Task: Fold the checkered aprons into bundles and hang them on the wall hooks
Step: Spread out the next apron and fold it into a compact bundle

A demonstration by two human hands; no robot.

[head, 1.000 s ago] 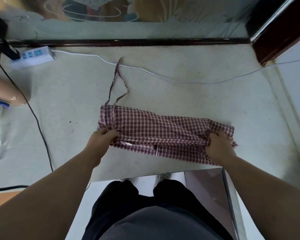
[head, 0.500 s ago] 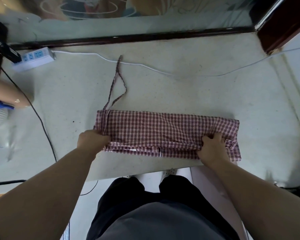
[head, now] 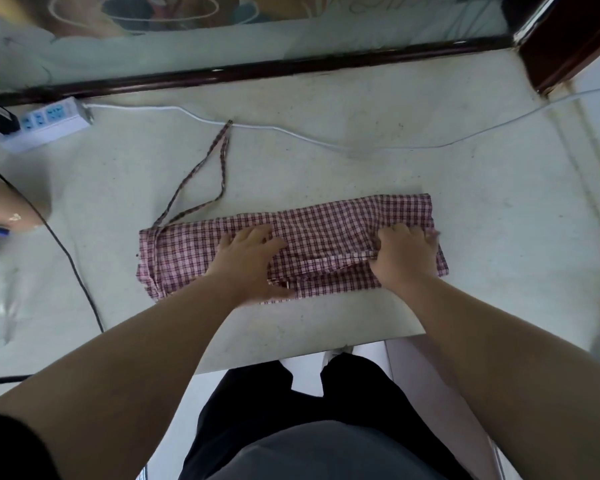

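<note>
A red and white checkered apron [head: 329, 233] lies folded into a long strip on the pale table [head: 326, 168]. Its thin strap [head: 201, 181] loops away from the strip's left end toward the far side. My left hand [head: 250, 261] lies flat on the middle of the strip, fingers spread and pressing the cloth down. My right hand [head: 404, 258] grips the folded layers near the strip's right end, with its fingers curled into the fabric. No wall hooks are in view.
A white power strip [head: 47, 121] sits at the far left, its white cable [head: 326, 142] running across the table behind the apron. A black cable [head: 73, 268] trails down the left. Another person's arm [head: 4, 209] rests at the left edge. The table's near edge [head: 309, 348] is by my legs.
My left hand has let go of the strip's left end and moved to its middle, now pressing flat. My right hand still grips the right end. The strip lies flatter.
</note>
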